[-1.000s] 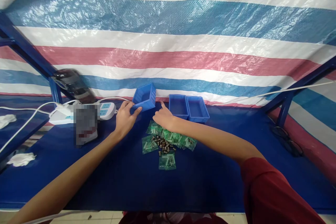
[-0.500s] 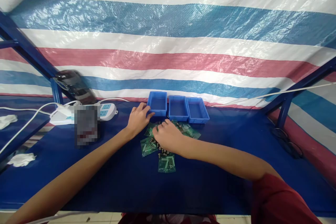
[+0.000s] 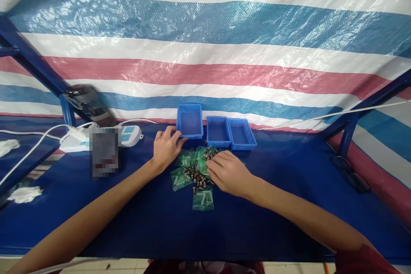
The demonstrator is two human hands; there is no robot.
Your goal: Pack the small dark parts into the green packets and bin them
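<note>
The left tray (image 3: 189, 120), a blue plastic one, is gripped at its near left corner by the left hand (image 3: 166, 147), with the thumb set against the near edge. Just to its right, a narrow gap apart, the middle tray (image 3: 218, 130) is placed on the table (image 3: 272, 233), and the right tray (image 3: 242, 133) is set close beside that one. In front of the trays, a loose heap of small metal pieces (image 3: 199, 179) is spread among and over green packets (image 3: 203, 200), in which pale strips and thin pins can be seen. The right side of this heap is covered by the right hand (image 3: 231, 173), palm down with the fingers bent; whether anything is grasped by it cannot be told. One packet is laid nearest the table's front edge, below the metal pieces. To the left, a white power strip (image 3: 131, 136) is partly hidden by a blurred-out object (image 3: 105, 153), and a crumpled white tissue (image 3: 25, 195) is left farther out. Dark glasses (image 3: 351, 174) are seen at the far right.
</note>
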